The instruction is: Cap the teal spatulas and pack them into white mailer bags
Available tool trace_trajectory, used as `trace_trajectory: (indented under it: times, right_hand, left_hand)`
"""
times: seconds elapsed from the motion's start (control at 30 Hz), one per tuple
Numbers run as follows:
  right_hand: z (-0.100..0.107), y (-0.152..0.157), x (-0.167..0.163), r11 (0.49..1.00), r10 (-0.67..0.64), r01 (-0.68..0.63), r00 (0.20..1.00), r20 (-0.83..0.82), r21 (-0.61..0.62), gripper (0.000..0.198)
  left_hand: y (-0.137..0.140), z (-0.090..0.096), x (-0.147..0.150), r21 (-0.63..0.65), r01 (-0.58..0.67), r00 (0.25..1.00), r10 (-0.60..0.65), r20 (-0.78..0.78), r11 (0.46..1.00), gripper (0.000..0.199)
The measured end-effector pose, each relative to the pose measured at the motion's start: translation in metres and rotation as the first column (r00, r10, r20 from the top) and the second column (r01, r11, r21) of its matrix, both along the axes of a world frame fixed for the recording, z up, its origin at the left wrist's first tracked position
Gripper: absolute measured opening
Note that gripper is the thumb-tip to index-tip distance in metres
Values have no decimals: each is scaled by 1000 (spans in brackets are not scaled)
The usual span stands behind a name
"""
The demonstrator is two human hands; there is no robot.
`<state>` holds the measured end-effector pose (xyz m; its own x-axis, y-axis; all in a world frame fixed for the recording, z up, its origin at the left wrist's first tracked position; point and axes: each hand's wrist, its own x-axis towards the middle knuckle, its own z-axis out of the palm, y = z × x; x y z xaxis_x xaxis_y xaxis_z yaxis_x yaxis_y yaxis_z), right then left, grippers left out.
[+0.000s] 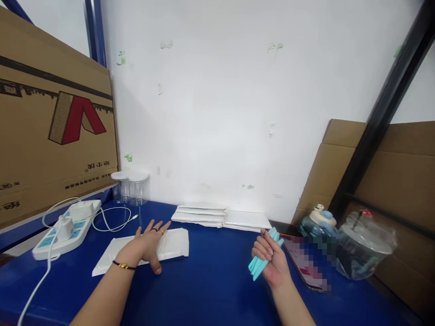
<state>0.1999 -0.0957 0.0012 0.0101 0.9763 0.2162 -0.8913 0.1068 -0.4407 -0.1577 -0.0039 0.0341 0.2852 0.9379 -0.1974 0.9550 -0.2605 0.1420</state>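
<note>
My left hand (149,244) lies flat with its fingers spread on a white padded envelope (173,242) on the blue table (210,290). A bracelet sits at that wrist and rings on two fingers. My right hand (272,260) is closed around a small bunch of light blue flat sticks (255,267), held just above the table to the right of centre. A stack of more white envelopes (204,213) lies against the wall behind both hands.
A white power strip (64,231) with chargers and cables sits at the left under a big cardboard box (50,127). Two clear jars (132,186) stand in the corner. A phone (306,265), a blue bottle (317,222) and a clear plastic tub (365,246) crowd the right.
</note>
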Motion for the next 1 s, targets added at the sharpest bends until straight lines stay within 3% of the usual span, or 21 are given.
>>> trace_trajectory:
  times: [0.13,0.23,0.37,0.5,0.67,0.83,1.0]
  right_hand:
    - [-3,-1,-2,999,21,-21,1000,-20,-30,2]
    - [-3,-1,-4,999,-2,2,1000,-8,-49,5]
    - [7,-1,-3,996,-75,75,997,-2,-55,6]
    - [25,1,0,976,-217,217,976,-5,-20,9]
    - [39,7,-1,942,-336,336,941,-40,8,10]
    - [48,9,-4,904,-423,424,906,-33,49,10]
    - [53,11,-10,882,-471,463,851,234,94,20]
  left_hand:
    - [6,-14,-9,-4,93,984,-91,151,996,120]
    - [1,-10,3,64,188,931,-198,308,980,95]
    - [-2,22,34,22,314,807,-279,520,949,64]
    - [5,53,78,-53,518,648,-351,676,854,38]
    - [15,48,128,-275,692,538,-223,813,667,28]
    - [19,30,147,-439,690,567,-53,822,575,27]
    - [17,26,158,-443,741,456,105,883,505,33]
